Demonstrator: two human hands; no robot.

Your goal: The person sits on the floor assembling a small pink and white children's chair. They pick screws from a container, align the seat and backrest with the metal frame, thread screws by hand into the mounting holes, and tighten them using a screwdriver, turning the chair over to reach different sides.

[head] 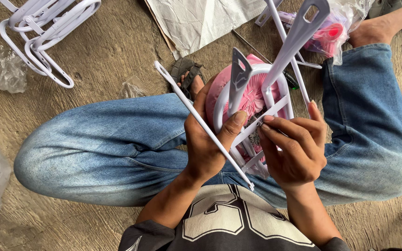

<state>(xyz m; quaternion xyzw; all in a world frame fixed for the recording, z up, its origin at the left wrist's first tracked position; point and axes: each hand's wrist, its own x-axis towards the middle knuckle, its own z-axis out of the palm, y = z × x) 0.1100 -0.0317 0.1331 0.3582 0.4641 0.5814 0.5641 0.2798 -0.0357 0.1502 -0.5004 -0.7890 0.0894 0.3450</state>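
Left hand (208, 139): closed around white metal frame (275, 100)
Right hand (294, 148): fingertips pinch small fastener (260, 123) at frame
Room: knees hem both sides
Packages: clear bags (5, 69) left, floor edge

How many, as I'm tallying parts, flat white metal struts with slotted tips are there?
2 struts: one above the left hand, one taller beside it. More may be hidden.

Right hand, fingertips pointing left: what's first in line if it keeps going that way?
Likely the left hand: the right hand pinches a small metal part at the white frame's crossbar, with the left thumb just beyond. Depth unclear.
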